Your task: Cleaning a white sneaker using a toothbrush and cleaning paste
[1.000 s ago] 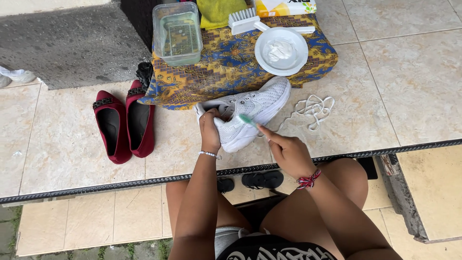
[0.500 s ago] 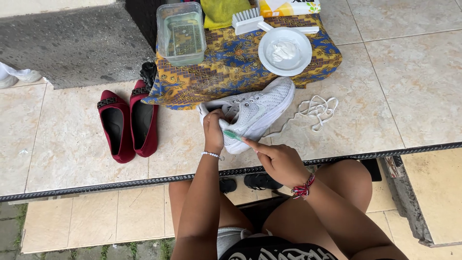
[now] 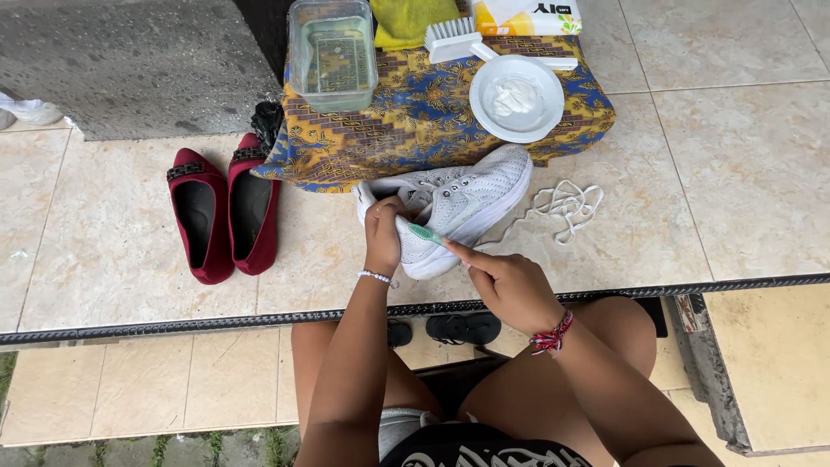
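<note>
My left hand (image 3: 382, 235) grips the heel end of a white sneaker (image 3: 471, 203) and holds it just above the tiled floor. My right hand (image 3: 508, 283) holds a green-headed toothbrush (image 3: 425, 233) whose bristles press on the sneaker's side near the heel. A second white sneaker (image 3: 406, 185) lies behind the first, mostly hidden. Loose white laces (image 3: 566, 206) lie on the tiles to the right of the shoes.
A patterned blue-and-yellow cloth (image 3: 415, 121) carries a clear tub of water (image 3: 332, 52), a white plate of paste (image 3: 517, 98), a white scrub brush (image 3: 458, 39), a yellow cloth and a box. Red flat shoes (image 3: 223, 209) stand to the left. Black sandals (image 3: 465, 327) sit below the step edge.
The sneaker and both hands have shifted slightly toward me. The toothbrush has moved from the shoe's top down along its side near the heel.
</note>
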